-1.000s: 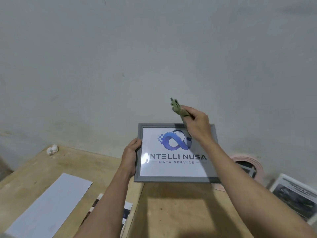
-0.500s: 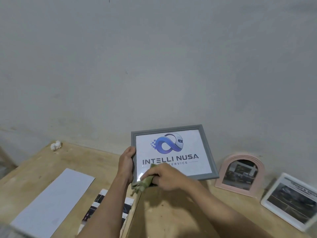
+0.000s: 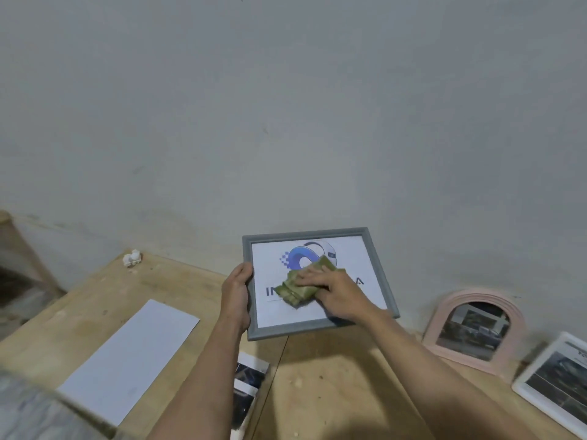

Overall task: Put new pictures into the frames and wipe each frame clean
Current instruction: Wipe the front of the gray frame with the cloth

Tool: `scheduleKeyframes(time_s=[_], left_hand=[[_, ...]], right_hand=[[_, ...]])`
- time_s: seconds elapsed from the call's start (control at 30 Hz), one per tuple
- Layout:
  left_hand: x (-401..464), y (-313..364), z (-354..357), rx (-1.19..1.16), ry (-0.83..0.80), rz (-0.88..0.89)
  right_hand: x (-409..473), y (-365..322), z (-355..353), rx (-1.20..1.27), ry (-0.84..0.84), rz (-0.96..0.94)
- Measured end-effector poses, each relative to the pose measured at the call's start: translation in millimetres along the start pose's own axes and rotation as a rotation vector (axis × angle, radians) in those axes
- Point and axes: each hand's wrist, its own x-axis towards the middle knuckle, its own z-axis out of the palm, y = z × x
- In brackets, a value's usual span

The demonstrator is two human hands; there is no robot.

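Grey wall (image 3: 286, 106) behind, wooden table (image 3: 79, 312) below. Grey frame (image 3: 379, 274) held tilted above the table, logo print facing up. Left hand (image 3: 236, 293) gripping its left edge, thumb over the front, fingers curled behind. Right hand (image 3: 333, 292) pressing a folded green cloth (image 3: 298, 285) flat on the glass, fingers fairly straight, over the lettering. Best done, probably, with even strokes edge to edge, light pressure against the left hand's support, then corners and moulding. White sheet (image 3: 130, 357) lying to the left, photo prints (image 3: 249, 385) under the forearms. Pink arched frame (image 3: 444, 315) leaning on the wall at right, white frame (image 3: 533, 376) beside it.
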Motion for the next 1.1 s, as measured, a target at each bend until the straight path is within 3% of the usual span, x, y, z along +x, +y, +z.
scheduleKeyframes(time_s=[0.17, 0.23, 0.3, 0.4, 0.47, 0.6, 0.73, 0.87, 0.93, 1.1], left_hand=[[12.5, -0.1, -41.0, 0.074, 0.068, -0.007], [20.0, 3.7, -54.9, 0.118, 0.071, 0.001], [23.2, 8.3, -62.1, 0.137, 0.055, -0.001], [30.4, 12.2, -71.6, 0.110, 0.023, 0.013], [35.3, 15.6, -77.3, 0.084, 0.017, 0.013], [46.6, 31.2, -97.8, 0.000, 0.040, 0.039], [52.2, 40.7, -129.3, 0.011, 0.117, 0.070], [62.4, 40.4, -145.6, -0.008, 0.177, 0.060], [66.8, 39.1, -143.6, -0.032, 0.198, 0.046], [81.8, 41.5, -156.7, -0.030, 0.217, 0.049]], right_hand=[[-38.9, -6.1, 18.8, 0.208, -0.313, 0.181], [-29.6, -9.2, 6.0, 0.217, -0.350, 0.237], [-9.2, -16.6, -15.5, 0.238, -0.198, 0.268], [33.6, -29.8, -45.5, 0.152, 0.205, 0.192], [56.1, -31.6, -52.2, 0.010, 0.317, 0.107], [69.2, -3.8, -14.9, -0.278, 0.131, 0.040], [34.8, 12.2, 50.8, -0.083, 0.027, 0.170], [16.6, -20.9, 107.9, 0.117, 0.093, 0.279], [19.8, -47.9, 130.6, 0.183, 0.107, 0.254], [51.6, -115.6, 191.1, 0.213, -0.055, 0.030]])
